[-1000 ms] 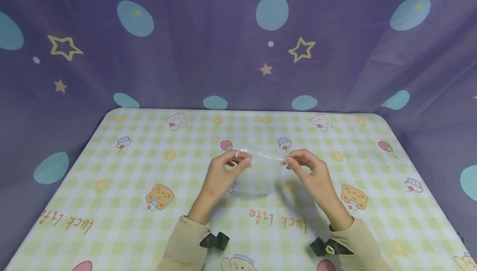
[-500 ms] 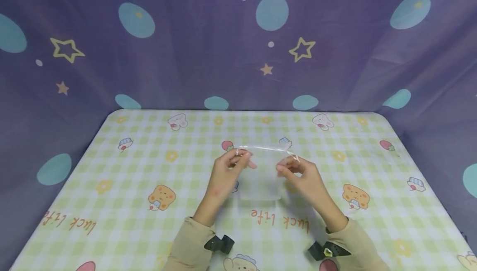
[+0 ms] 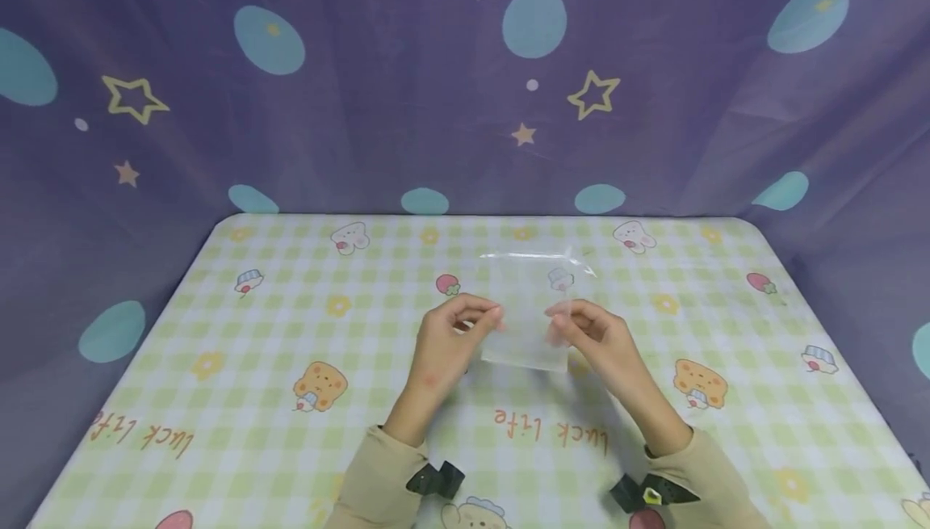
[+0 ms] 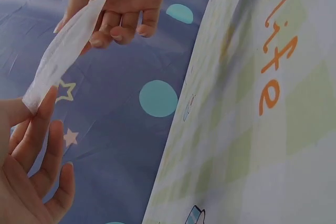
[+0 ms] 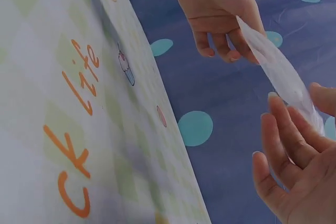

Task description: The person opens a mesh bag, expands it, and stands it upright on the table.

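Observation:
A clear, flat plastic bag [image 3: 526, 291] is held up above the table between the two hands, its glossy strip along the far end. My left hand [image 3: 452, 343] pinches its left side between thumb and forefinger. On the opposite side my right hand [image 3: 603, 347] has the bag between thumb and fingers. In the left wrist view the bag [image 4: 65, 51] looks thin and whitish, bowed outward between the hands. From the right wrist, the bag [image 5: 281, 72] also appears nearly edge-on. Nothing shows inside it.
A green-and-white checked cloth [image 3: 254, 335] printed with cartoon figures covers the table. Purple curtains [image 3: 378, 93] with stars and blue spots stand behind it and at both sides. Black camera mounts [image 3: 436, 479] sit at the wrists.
The bag's glossy end has moved away from me, past the fingertips. Both hands now hold the bag lower along its sides, where earlier they held it near that glossy end.

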The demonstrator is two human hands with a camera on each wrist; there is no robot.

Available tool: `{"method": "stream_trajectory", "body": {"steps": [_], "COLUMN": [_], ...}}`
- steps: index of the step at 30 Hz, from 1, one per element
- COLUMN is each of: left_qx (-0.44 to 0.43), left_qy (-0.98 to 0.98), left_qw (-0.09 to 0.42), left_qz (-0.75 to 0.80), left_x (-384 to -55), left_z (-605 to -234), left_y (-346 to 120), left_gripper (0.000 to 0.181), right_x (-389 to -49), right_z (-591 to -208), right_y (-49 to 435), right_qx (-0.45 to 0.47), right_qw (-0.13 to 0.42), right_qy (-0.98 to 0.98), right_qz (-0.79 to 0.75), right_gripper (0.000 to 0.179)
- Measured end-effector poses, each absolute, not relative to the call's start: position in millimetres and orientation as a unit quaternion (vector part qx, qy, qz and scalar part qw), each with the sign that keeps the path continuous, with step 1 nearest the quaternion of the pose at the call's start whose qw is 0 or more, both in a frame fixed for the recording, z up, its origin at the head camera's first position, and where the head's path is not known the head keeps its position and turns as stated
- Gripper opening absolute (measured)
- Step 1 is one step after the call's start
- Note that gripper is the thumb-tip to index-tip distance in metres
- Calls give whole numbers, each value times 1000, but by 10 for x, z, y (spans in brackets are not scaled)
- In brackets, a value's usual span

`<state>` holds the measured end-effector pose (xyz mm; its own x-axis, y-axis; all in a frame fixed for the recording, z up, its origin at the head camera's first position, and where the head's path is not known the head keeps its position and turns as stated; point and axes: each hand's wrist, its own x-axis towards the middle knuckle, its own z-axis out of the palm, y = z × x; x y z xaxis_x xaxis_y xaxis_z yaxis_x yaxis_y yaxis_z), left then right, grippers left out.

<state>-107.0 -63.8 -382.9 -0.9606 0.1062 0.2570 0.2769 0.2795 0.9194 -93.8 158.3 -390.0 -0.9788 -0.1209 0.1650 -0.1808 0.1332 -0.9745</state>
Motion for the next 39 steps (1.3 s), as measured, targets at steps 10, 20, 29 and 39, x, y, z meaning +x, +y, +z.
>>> {"method": "stream_trajectory", "body": {"steps": [10,20,29,39], "left_qx": [-107,-189,-302,-241], "left_qy": [-797,-867,-830,-829], "left_qw": [94,210,231,294], "left_qz": [-587,-411,-407,-410], "left_x": [-1084,-1122,-1149,-1147], "left_z": [-3800,-3884,-3935,-3927], "left_y": [-709,-766,-749,-765], "left_gripper": [12,35,28,12], "right_x": [-945,-945,-925,-952], "right_z": [-3863,-3864,-3874,-3872], "right_y": [1595,1623,1591,1651], "right_qx": [67,58,58,96], "right_qw": [40,49,27,64], "right_qy": [-762,-734,-745,-760], "right_qz": [643,675,664,639], "right_gripper": [19,17,22,27]}}
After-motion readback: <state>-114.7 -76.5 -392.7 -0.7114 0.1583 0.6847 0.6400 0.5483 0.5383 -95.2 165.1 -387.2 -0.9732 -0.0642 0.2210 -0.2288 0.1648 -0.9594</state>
